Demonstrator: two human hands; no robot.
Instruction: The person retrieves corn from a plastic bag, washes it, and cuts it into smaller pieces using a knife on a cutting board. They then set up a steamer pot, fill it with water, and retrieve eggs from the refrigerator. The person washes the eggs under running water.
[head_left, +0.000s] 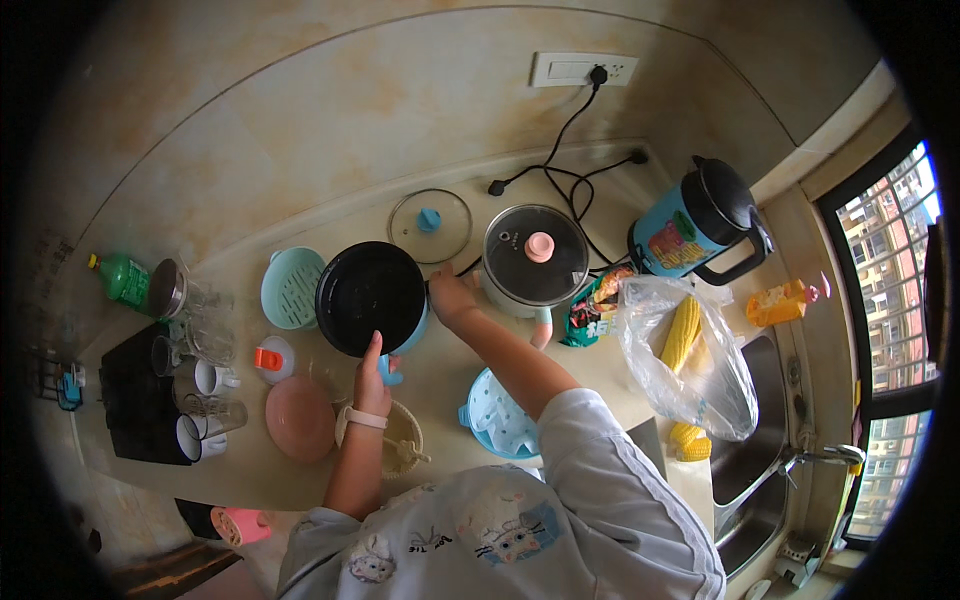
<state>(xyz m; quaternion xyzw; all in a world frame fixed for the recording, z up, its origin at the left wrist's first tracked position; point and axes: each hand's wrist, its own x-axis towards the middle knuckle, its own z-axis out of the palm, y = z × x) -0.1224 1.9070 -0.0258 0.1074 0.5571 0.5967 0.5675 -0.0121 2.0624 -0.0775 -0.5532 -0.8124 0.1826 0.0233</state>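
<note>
My left hand (369, 382) grips a blue cooking pot (371, 300) with a black interior by its light blue handle (389, 372), thumb up against the rim. The pot is tilted, its open top towards me. At the pot's right side, the fingers of my right hand (452, 298) close around the end of a black power cord (471, 266); they hide whether it joins the pot. Just behind lies a glass lid (448, 236) with a blue knob. To the right stands a white pot (517, 298) under a glass lid with a pink knob (539, 247).
Left are a mint strainer basket (292, 289), a pink bowl (300, 418) and several glasses and mugs (214, 377). A blue basket (502, 416) sits in front. Rightward are a snack bag (585, 319), bagged corn (682, 334), a blue kettle-shaped appliance (679, 225) and a sink (761, 420).
</note>
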